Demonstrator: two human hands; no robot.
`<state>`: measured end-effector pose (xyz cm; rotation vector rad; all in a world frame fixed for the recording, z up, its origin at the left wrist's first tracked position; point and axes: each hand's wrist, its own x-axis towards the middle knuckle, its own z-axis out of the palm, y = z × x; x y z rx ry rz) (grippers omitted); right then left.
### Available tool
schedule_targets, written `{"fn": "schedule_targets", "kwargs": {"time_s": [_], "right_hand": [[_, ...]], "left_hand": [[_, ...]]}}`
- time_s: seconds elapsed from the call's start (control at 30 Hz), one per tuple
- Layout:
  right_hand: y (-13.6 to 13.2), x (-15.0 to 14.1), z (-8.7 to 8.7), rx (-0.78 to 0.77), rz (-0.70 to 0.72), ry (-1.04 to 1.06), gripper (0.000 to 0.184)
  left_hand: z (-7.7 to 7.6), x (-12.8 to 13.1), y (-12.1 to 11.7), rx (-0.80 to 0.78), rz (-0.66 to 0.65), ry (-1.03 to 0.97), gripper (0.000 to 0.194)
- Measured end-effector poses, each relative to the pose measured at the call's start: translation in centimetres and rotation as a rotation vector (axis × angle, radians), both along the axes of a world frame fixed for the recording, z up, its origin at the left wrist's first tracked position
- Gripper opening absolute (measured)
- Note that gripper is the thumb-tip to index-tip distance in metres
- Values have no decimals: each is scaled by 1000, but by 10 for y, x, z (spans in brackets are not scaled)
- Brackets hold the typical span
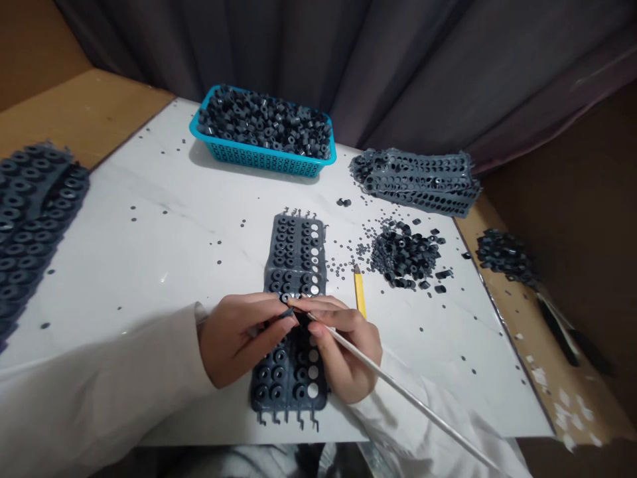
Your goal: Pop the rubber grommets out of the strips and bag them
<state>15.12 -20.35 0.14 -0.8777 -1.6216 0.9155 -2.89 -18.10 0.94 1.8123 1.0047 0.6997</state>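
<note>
A dark grey moulded rubber sheet [271,272] lies lengthwise before me, carrying rows of ring-shaped bushings and, along its right side, a column of round holes showing the white table. Over its middle, my left hand [233,338] pinches a small dark rubber bushing [288,312] between thumb and forefinger. My right hand [351,342] is closed around a thin pale rod [423,403], whose tip meets the left fingertips. The rod slants down to the lower right. My fingers hide the sheet's centre and the exact contact between rod and bushing.
Behind stands a blue basket [263,159] full of bushings. Punched sheets [423,176] are stacked at back right, near a pile of dark pieces [405,255] and a yellow-handled tool [359,295]. More bushing sheets [34,219] lie left; a brush [557,328] lies right.
</note>
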Motion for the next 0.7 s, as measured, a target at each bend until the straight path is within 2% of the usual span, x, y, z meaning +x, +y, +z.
{"fn": "schedule_targets", "kwargs": {"time_s": [0.1,0.23,0.37,0.53,0.7], "right_hand": [[0,0,1,34,-29,-41,27],[2,-1,0,42,-120,-69,21],[3,-2,-2,-91,-257,37,9],[1,-3,3,-266,-100,239,1],[0,-4,7,-338,-6,314,2]], "left_hand": [[1,1,2,-10,3,-8,34],[2,1,1,-10,20,-23,35],[2,1,-1,13,28,-24,33],[2,2,-1,-5,72,3,35],[2,2,-2,-7,96,-5,35]]}}
